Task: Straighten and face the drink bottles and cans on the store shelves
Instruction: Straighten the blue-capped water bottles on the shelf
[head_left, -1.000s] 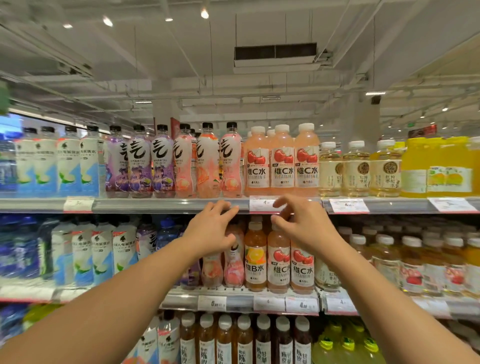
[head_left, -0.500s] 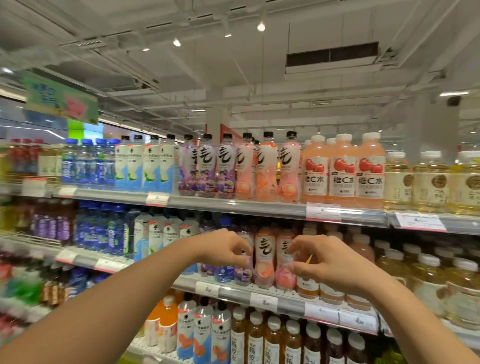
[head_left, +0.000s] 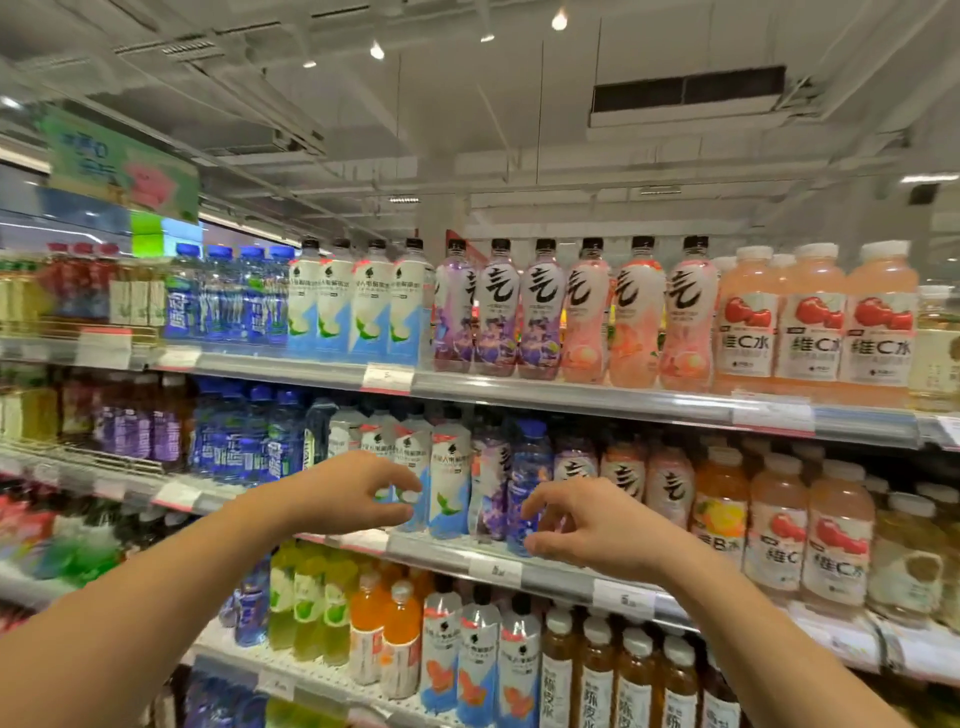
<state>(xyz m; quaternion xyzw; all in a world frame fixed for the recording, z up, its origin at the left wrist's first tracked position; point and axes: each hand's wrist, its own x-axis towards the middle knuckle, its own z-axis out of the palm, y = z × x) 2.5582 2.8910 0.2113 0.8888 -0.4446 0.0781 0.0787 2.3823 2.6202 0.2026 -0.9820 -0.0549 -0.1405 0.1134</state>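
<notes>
Both my hands hover in front of the middle shelf (head_left: 556, 571). My left hand (head_left: 348, 493) has loosely curled fingers close to the white-and-blue bottles (head_left: 449, 483), holding nothing. My right hand (head_left: 587, 530) is also loosely curled and empty, just before a blue-capped bottle (head_left: 527, 467) that stands among purple-labelled bottles (head_left: 491, 478). Pink-labelled bottles (head_left: 670, 483) and orange and pink juice bottles (head_left: 779, 525) stand further right on the same shelf. Whether any fingertip touches a bottle I cannot tell.
The top shelf (head_left: 571, 400) carries neat rows: blue water, white-blue, purple, pink and apple-label bottles (head_left: 810, 322). The lower shelf holds green, orange and brown drink bottles (head_left: 395, 639). Price tags (head_left: 493, 571) line the shelf edges. More shelving runs off to the left.
The view has swung left along the shelves. Both hands dropped from the top shelf's edge to the middle shelf and shifted from the juice bottles to the white-blue and purple bottles.
</notes>
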